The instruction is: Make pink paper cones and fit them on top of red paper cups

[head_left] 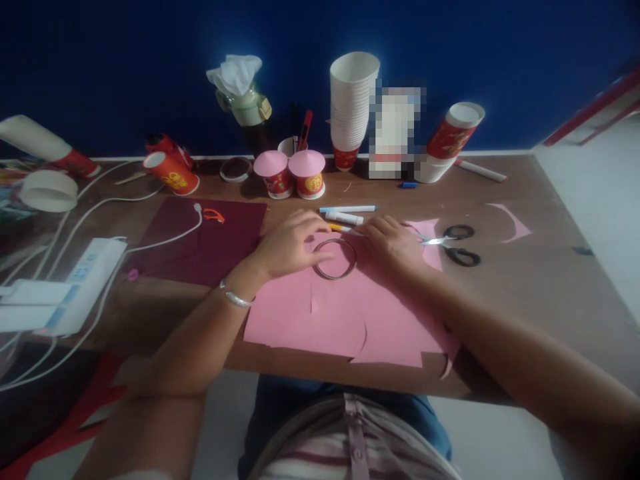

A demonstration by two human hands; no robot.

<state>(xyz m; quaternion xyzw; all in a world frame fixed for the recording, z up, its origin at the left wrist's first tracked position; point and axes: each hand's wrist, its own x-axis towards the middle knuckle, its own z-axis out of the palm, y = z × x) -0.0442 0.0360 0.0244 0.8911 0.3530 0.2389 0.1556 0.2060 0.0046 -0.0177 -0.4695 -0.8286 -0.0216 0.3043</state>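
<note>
Over a large sheet of pink paper (310,330), my left hand (295,243) has its fingers apart, the thumb reaching across a thin dark ring (335,277) that lies flat on the sheet. My right hand (393,243) rests beside the ring, fingers bent together at the end of a marker with an orange part (338,227); its far end is hidden under the fingers. A white marker (345,218) and a light-blue-tipped marker (350,209) lie just beyond. Scissors with black handles (459,232) lie right of my right hand, blades over pink paper.
Two red cups with pink paper cones (307,163) stand at the back, near a tall cup stack (354,93). A maroon sheet (200,243) and a white power strip (90,280) with cables lie left. A pink scrap (515,227) lies right.
</note>
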